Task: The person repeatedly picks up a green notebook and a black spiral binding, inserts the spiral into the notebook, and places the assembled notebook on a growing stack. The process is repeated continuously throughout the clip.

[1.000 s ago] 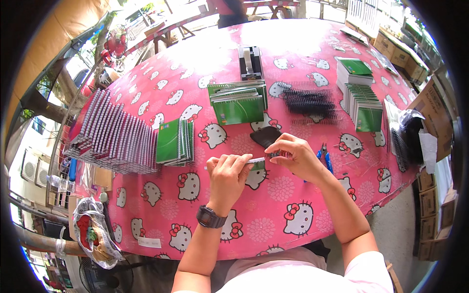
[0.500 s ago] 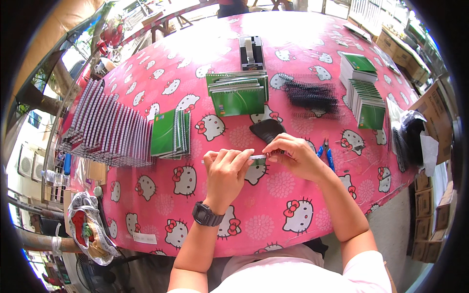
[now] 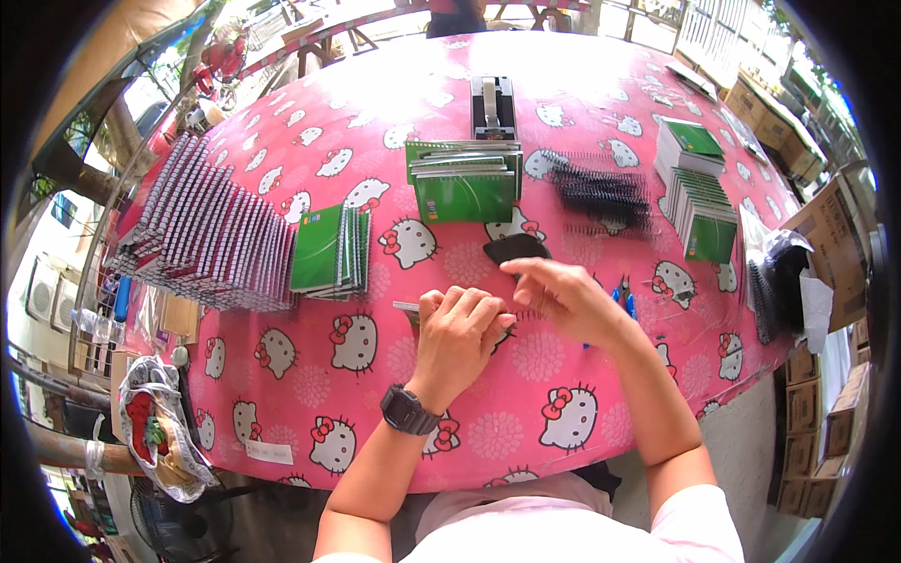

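My left hand [image 3: 460,328] is closed around a small notebook [image 3: 405,308], seen nearly edge-on, its end poking out past the fingers. From the notebook's right end a thin dark spiral binding coil [image 3: 531,314] reaches toward my right hand [image 3: 568,298]. That hand hovers just right of the notebook, index finger stretched out and the other fingers loosely bent. I see nothing gripped in it, though its underside is hidden. Just beyond my fingers lies a black flat object [image 3: 516,248]. Blue-handled pliers [image 3: 629,298] are partly covered by my right hand.
Green notebooks stand at the middle [image 3: 465,195], with a tape dispenser [image 3: 493,108] behind. Left are more green notebooks [image 3: 319,249] and a large stack of spiral-bound ones [image 3: 206,235]. Black coils [image 3: 601,195] and further green notebooks [image 3: 699,211] are right. Cartons [image 3: 833,230] flank the table.
My right hand has come away from the coil end it was pinching, its index finger now extended. My left hand has shifted slightly right and down, covering more of the notebook.
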Action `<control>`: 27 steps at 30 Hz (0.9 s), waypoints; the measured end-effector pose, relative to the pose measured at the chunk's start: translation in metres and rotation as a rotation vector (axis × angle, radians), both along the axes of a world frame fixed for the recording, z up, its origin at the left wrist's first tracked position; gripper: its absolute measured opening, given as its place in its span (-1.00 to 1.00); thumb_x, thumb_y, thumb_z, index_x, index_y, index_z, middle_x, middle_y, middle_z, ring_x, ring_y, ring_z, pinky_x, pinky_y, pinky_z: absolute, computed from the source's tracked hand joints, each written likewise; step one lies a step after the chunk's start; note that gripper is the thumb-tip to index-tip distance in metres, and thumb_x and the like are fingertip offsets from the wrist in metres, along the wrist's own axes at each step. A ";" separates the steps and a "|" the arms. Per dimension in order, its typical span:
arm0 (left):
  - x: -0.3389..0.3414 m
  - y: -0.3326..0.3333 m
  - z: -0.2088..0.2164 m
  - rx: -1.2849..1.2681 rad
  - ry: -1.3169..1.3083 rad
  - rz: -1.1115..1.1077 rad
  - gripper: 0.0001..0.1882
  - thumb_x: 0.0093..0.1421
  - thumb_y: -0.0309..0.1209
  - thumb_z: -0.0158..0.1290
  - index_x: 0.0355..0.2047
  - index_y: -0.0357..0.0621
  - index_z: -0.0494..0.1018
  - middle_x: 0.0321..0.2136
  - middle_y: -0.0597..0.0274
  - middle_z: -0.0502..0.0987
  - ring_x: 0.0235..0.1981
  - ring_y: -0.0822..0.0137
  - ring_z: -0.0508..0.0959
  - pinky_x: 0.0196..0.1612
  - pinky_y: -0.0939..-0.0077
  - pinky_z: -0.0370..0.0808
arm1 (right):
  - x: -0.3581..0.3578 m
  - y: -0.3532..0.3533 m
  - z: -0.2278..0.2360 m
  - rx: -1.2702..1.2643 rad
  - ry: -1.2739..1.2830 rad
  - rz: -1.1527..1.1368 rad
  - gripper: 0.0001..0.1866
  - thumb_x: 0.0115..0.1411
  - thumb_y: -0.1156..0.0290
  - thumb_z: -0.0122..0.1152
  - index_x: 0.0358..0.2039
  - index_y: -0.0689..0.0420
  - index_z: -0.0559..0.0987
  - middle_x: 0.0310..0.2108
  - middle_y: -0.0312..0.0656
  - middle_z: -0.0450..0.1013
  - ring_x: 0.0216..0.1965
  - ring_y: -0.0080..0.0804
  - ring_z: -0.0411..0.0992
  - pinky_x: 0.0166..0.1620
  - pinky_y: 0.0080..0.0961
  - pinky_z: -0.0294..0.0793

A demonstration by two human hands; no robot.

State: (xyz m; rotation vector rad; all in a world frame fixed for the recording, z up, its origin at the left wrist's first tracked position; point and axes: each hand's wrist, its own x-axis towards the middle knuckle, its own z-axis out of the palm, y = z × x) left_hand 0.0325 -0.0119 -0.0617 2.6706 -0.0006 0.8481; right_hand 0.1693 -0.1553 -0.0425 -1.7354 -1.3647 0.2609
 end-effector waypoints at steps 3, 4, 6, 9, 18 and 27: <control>-0.002 0.001 0.000 -0.019 -0.023 -0.009 -0.77 0.10 -0.24 0.13 -0.25 0.02 0.43 -0.36 0.38 0.52 -0.29 0.30 0.47 -0.14 0.34 0.19 | 0.030 0.015 0.001 0.027 -0.326 -0.090 -0.66 0.11 0.36 0.21 -0.10 0.15 0.49 -0.12 0.00 0.47 -0.01 -0.11 0.39 0.03 -0.26 0.37; -0.001 -0.005 0.006 -0.060 -0.048 -0.025 -0.78 0.11 -0.24 0.12 -0.26 0.02 0.44 -0.36 0.39 0.52 -0.29 0.30 0.46 -0.14 0.33 0.19 | 0.042 0.017 -0.006 -0.004 -0.399 -0.045 -0.68 0.10 0.33 0.21 -0.13 0.16 0.51 -0.01 0.01 0.41 0.11 -0.08 0.29 0.14 -0.21 0.29; 0.000 -0.003 0.012 -0.054 -0.033 -0.050 -0.82 0.11 -0.24 0.11 -0.30 0.04 0.46 -0.35 0.42 0.52 -0.27 0.33 0.47 -0.11 0.30 0.17 | 0.062 0.019 -0.014 -0.208 -0.362 0.084 -0.54 -0.02 0.20 0.33 -0.10 0.12 0.53 0.12 -0.01 0.31 0.16 0.06 0.22 0.21 -0.15 0.21; -0.006 0.001 0.008 -0.048 0.031 -0.075 -0.82 0.10 -0.25 0.13 -0.29 0.07 0.47 -0.33 0.42 0.53 -0.27 0.34 0.48 -0.10 0.31 0.18 | 0.058 0.017 -0.011 -0.444 -0.262 0.117 -0.22 -0.24 0.01 0.47 0.05 -0.03 0.47 0.22 0.02 0.14 0.18 0.11 0.12 0.22 -0.13 0.19; -0.006 0.004 0.001 -0.081 0.006 -0.117 -0.78 0.06 -0.33 0.16 -0.25 0.06 0.45 -0.37 0.42 0.53 -0.24 0.37 0.51 -0.07 0.30 0.21 | 0.041 0.030 -0.039 -0.246 -0.328 -0.001 -0.30 -0.25 0.12 0.44 -0.03 0.01 0.44 0.19 0.12 0.13 0.18 0.08 0.13 0.23 -0.12 0.13; -0.011 0.016 0.012 -0.027 -0.063 0.068 -0.71 -0.05 -0.15 0.25 -0.41 0.03 0.45 -0.50 0.45 0.50 -0.36 0.35 0.49 -0.08 0.27 0.18 | 0.044 0.003 -0.017 -0.090 0.355 0.056 -0.69 0.15 0.14 0.23 -0.28 0.13 0.61 -0.38 -0.27 0.48 -0.28 -0.49 0.35 -0.24 -0.53 0.32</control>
